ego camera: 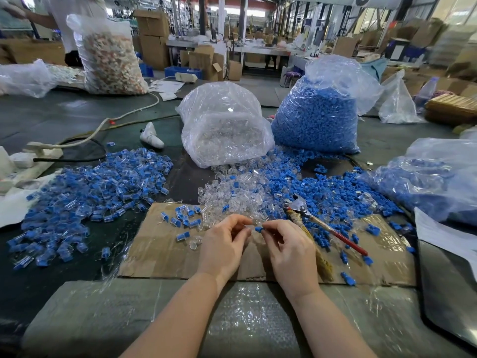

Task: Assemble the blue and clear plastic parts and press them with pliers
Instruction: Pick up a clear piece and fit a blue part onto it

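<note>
While pinching: right hand, one blue part; left hand, one clear part.

There is one view only, worn on the person's head, wide-angled, looking forward and down. It sits close above the fingers, which meet near the middle of the view; the counter stretches away beyond them, the workshop hall far behind.
</note>
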Action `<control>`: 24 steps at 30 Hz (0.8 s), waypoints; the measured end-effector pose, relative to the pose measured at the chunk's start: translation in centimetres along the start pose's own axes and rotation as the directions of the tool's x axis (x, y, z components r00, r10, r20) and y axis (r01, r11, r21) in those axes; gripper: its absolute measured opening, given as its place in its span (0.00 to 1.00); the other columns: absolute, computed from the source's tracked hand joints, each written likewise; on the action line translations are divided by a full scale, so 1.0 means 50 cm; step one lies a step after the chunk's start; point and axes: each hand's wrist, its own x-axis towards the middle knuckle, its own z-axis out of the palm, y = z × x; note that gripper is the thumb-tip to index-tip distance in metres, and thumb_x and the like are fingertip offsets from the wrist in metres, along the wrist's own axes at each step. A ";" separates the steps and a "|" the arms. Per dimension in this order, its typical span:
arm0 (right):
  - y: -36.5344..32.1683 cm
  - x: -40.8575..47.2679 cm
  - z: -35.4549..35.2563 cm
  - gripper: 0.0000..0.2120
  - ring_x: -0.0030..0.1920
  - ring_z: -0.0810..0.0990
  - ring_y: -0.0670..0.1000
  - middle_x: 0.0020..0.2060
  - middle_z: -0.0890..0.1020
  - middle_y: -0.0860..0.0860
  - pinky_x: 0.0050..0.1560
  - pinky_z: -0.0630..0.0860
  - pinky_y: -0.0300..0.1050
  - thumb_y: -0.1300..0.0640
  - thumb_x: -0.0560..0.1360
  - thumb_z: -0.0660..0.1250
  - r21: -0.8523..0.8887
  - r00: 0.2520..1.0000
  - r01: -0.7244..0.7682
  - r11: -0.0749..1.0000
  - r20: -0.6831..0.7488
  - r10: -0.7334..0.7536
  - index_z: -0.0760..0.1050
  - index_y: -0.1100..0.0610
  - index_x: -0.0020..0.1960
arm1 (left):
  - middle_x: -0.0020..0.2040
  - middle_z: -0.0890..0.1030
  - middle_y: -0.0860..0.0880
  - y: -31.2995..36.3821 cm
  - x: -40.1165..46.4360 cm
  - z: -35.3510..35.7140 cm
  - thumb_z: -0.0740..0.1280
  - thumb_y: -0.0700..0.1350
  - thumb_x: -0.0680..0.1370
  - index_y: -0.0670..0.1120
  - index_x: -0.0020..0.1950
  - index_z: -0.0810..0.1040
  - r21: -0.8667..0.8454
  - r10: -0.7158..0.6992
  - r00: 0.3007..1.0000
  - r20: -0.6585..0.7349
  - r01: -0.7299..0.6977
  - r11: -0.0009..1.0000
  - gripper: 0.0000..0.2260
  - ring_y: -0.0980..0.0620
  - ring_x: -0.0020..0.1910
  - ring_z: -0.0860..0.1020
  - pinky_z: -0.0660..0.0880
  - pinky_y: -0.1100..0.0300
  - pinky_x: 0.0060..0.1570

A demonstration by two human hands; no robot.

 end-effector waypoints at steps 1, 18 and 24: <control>0.000 0.000 0.000 0.04 0.43 0.79 0.48 0.40 0.81 0.48 0.45 0.77 0.44 0.63 0.73 0.70 0.003 1.000 0.005 1.000 0.004 -0.005 0.80 0.58 0.46 | 0.38 0.80 0.59 0.000 0.000 0.001 0.68 0.40 0.75 0.61 0.41 0.75 0.006 0.001 1.000 0.005 -0.001 1.000 0.14 0.65 0.39 0.77 0.73 0.75 0.40; -0.001 -0.002 0.003 0.03 0.42 0.79 0.48 0.40 0.82 0.48 0.45 0.78 0.47 0.61 0.72 0.71 -0.002 0.998 0.016 1.000 0.058 -0.016 0.80 0.58 0.46 | 0.40 0.82 0.54 0.004 0.001 -0.003 0.69 0.38 0.74 0.52 0.44 0.80 -0.083 -0.010 0.995 0.097 0.018 0.996 0.08 0.62 0.39 0.79 0.74 0.71 0.42; -0.003 -0.002 0.001 0.05 0.43 0.77 0.48 0.41 0.79 0.48 0.45 0.77 0.44 0.61 0.72 0.72 -0.019 0.998 0.041 0.999 0.048 -0.040 0.79 0.58 0.47 | 0.41 0.81 0.55 0.003 0.000 -0.004 0.68 0.39 0.76 0.53 0.46 0.79 -0.050 -0.018 0.995 0.099 0.023 0.998 0.08 0.63 0.40 0.79 0.74 0.72 0.42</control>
